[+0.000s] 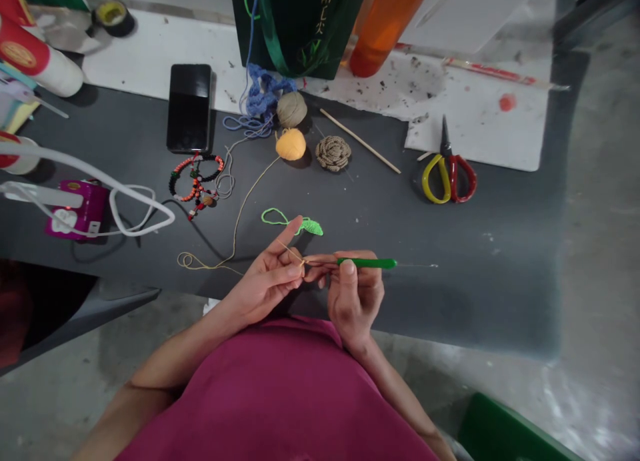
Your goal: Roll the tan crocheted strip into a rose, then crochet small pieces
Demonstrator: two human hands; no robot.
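Observation:
My right hand [354,289] is closed around a green-handled crochet hook [367,263] that points left toward my other hand. My left hand [270,274] pinches a thin beige yarn strand [240,214] at the hook's tip, index finger raised. The strand runs in a loop over the dark table to a yellow-orange yarn ball [291,144]. A small green crocheted piece [310,226] lies just beyond my fingers.
Red-and-yellow scissors [450,174], a wooden stick [360,141], a beige crocheted disc [333,152], a tan yarn ball [292,108], blue yarn [265,94], a black phone [189,106], beaded bracelets [196,178], a white cable [120,201] and an orange bottle [385,28] lie on the table [500,248].

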